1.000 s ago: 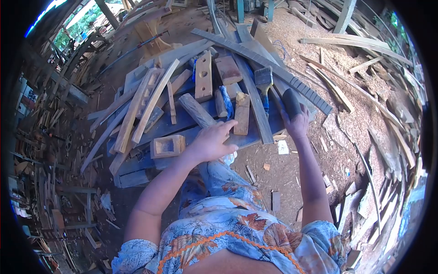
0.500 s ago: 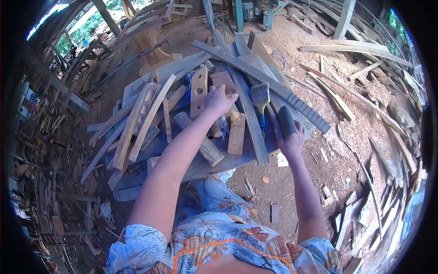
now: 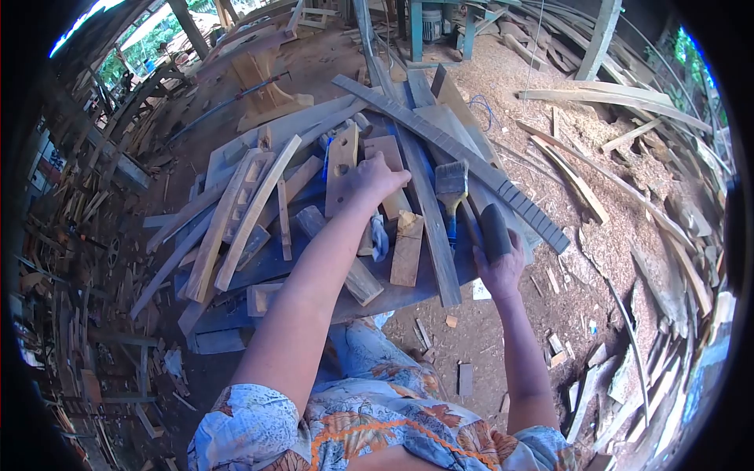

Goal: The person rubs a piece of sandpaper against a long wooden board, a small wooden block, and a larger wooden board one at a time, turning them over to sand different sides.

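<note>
My left hand (image 3: 380, 177) reaches across the worktable, its fingers curled down over a flat reddish-brown wooden board (image 3: 383, 147); the fingertips are partly hidden. Just left of it lies a wooden block with round holes (image 3: 340, 169). My right hand (image 3: 503, 265) is closed around a dark, rounded, oblong block (image 3: 494, 229) at the table's right edge. A wide paintbrush (image 3: 452, 182) rests bristles-up to the left of that block. A crumpled pale cloth (image 3: 379, 237) and a short wood offcut (image 3: 407, 250) lie below my left hand.
Long curved wooden strips (image 3: 259, 212) cover the table's left side. A long dark slat with cross grooves (image 3: 448, 135) runs diagonally over the right side. Sawdust (image 3: 503, 86) and scrap wood cover the ground, and a teal stand (image 3: 416, 35) is at the back.
The whole scene has shifted slightly downward in view, as the camera tilted. Both hands stay at the same things, with little visible movement against the table.
</note>
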A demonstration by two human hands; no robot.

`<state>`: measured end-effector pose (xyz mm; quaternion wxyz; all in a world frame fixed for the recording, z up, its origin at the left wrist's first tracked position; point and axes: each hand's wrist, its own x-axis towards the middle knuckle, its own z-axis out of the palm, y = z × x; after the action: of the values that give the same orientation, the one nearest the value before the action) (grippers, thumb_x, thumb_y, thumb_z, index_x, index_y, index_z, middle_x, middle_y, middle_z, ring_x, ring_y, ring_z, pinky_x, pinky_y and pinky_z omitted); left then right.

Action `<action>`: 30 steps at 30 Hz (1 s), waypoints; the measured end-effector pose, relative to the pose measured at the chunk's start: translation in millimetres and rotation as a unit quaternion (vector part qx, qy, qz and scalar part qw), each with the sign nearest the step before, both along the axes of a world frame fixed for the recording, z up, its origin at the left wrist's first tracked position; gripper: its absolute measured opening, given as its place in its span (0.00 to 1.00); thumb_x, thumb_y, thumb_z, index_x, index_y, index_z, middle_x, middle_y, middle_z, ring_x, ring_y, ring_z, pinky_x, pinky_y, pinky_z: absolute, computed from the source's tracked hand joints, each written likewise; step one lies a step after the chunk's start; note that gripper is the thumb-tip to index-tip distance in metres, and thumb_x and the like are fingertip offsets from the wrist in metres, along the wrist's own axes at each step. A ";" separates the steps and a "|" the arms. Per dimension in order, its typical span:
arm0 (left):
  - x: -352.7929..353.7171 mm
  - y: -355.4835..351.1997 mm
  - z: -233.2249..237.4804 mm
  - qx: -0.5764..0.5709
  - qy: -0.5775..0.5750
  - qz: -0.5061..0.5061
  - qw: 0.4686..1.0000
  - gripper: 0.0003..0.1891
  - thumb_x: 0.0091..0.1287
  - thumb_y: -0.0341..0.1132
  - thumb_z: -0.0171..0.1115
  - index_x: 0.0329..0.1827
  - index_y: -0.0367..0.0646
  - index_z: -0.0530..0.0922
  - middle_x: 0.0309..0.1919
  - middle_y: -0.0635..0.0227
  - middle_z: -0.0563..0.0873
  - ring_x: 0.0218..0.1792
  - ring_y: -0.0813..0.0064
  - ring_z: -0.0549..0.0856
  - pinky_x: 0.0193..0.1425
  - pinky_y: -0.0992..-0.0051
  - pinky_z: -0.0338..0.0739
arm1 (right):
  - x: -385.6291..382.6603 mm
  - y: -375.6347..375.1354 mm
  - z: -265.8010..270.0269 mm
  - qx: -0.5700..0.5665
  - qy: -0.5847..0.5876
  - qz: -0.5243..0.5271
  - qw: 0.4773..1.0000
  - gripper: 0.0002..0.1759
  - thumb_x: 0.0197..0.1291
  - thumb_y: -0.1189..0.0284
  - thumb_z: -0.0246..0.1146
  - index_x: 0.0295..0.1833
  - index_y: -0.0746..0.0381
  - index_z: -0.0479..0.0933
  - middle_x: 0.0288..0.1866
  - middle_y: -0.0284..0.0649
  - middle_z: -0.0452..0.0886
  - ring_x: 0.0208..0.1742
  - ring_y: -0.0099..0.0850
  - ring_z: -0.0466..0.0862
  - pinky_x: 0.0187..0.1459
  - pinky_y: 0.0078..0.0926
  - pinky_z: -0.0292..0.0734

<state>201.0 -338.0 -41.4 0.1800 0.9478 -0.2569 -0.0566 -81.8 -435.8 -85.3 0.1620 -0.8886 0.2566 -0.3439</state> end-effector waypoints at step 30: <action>-126.5 294.4 -27.5 -0.614 0.608 0.052 0.502 0.30 0.71 0.59 0.42 0.62 0.43 0.70 0.53 0.57 0.80 0.51 0.58 0.83 0.44 0.57 0.84 | 48.9 224.4 88.4 0.131 -0.070 0.444 0.884 0.37 0.54 0.66 0.66 0.70 0.60 0.63 0.60 0.51 0.73 0.59 0.48 0.75 0.59 0.42 0.71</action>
<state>74.4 -43.6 -68.9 0.8309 0.3439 -0.0054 -0.4374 -32.9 -211.4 3.0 0.4304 -0.8539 -0.1338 -0.2603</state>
